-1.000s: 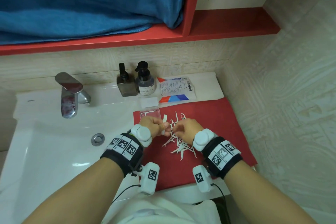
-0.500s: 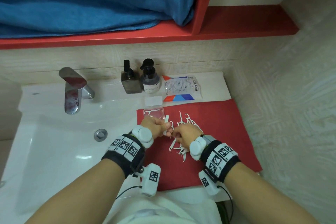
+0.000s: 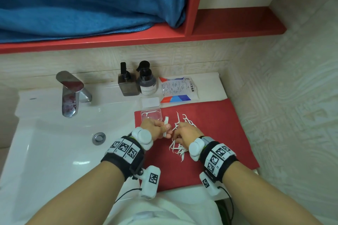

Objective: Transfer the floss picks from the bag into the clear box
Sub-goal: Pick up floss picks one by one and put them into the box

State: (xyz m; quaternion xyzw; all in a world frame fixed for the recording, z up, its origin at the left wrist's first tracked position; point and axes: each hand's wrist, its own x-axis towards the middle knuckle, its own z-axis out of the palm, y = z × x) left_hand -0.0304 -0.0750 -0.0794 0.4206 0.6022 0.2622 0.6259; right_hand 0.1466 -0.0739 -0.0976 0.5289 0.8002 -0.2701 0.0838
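Several white floss picks (image 3: 180, 149) lie scattered on a red mat (image 3: 219, 133). My left hand (image 3: 155, 129) grips a small bundle of picks that sticks up past my thumb. My right hand (image 3: 186, 132) is curled over the pile and pinches a pick close to my left fingers. The clear box (image 3: 151, 114) stands open at the mat's far left corner with at least one pick inside. Its lid (image 3: 150, 102) lies just behind it. The floss pick bag (image 3: 176, 88) lies flat on the counter behind the mat.
Two dark pump bottles (image 3: 137, 82) stand left of the bag. A chrome faucet (image 3: 70, 93) and the white sink basin (image 3: 54, 148) are at the left. A red shelf (image 3: 128, 38) with a blue towel (image 3: 82, 2) hangs overhead. A tiled wall closes the right side.
The view has shifted a little. Both hands stay together over the pile; my right hand has drawn slightly closer to my left.
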